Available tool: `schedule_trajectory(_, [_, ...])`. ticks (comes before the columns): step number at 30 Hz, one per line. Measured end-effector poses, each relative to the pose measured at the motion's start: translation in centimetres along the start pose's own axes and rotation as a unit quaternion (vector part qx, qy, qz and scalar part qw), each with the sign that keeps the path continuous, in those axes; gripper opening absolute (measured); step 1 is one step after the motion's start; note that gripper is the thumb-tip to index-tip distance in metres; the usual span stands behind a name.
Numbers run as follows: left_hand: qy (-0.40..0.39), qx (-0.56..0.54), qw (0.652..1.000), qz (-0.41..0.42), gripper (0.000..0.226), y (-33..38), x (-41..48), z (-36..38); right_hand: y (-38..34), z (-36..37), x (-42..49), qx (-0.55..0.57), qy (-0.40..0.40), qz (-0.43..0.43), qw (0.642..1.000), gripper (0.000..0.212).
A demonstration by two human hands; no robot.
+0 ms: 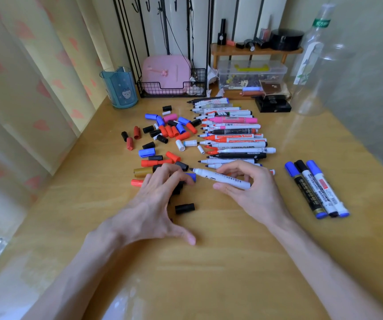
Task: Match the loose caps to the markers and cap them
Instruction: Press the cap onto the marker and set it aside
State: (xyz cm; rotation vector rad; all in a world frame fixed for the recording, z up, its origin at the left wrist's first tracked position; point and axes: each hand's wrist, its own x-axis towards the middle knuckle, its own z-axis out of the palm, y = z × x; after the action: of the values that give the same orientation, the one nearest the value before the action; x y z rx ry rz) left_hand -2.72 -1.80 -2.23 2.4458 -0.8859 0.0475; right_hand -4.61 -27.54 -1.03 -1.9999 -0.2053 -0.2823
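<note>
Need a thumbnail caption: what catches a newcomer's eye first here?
Centre: the right hand holds an uncapped white marker while the left hand reaches among loose caps. Behind, a row of open markers lies beside the caps; three capped markers lie apart at right.

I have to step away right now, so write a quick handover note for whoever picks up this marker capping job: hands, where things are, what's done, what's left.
Left hand: open, fingers resting among the loose caps, fingertips by a blue cap.
Right hand: holds an uncapped white marker, tip pointing toward the left hand.
Done: three capped markers lie apart on the right.
Left: the row of uncapped markers in the middle, plus the one in hand. Caps lie scattered left of that row.
</note>
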Motion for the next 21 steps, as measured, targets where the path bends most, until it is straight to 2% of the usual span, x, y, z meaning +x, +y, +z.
schedule_trajectory(3, [0.006,0.029,1.000,0.008,0.098,-0.7,-0.1,0.3,0.0,-0.2,0.0,0.012,0.004,0.007,1.000,0.026])
schedule_trajectory(10, [0.087,0.065,0.994,0.027,0.056,-1.7,0.2,0.0,0.2,-0.1,0.2,0.048,0.043,0.010,0.998,0.032])
schedule_trajectory(14, [0.128,0.107,0.985,0.035,0.045,-1.9,0.4,-0.3,0.0,-0.1,0.3,0.076,0.054,0.031,0.995,0.029])
schedule_trajectory(17, [0.156,0.086,0.984,0.008,0.037,-1.8,0.4,-0.6,-0.7,-0.3,0.2,0.155,0.038,0.095,0.983,0.016])
schedule_trajectory(21, [0.157,0.071,0.985,-0.003,0.031,-1.8,0.4,-0.7,-0.6,-0.8,0.2,0.179,-0.016,0.205,0.962,0.032])
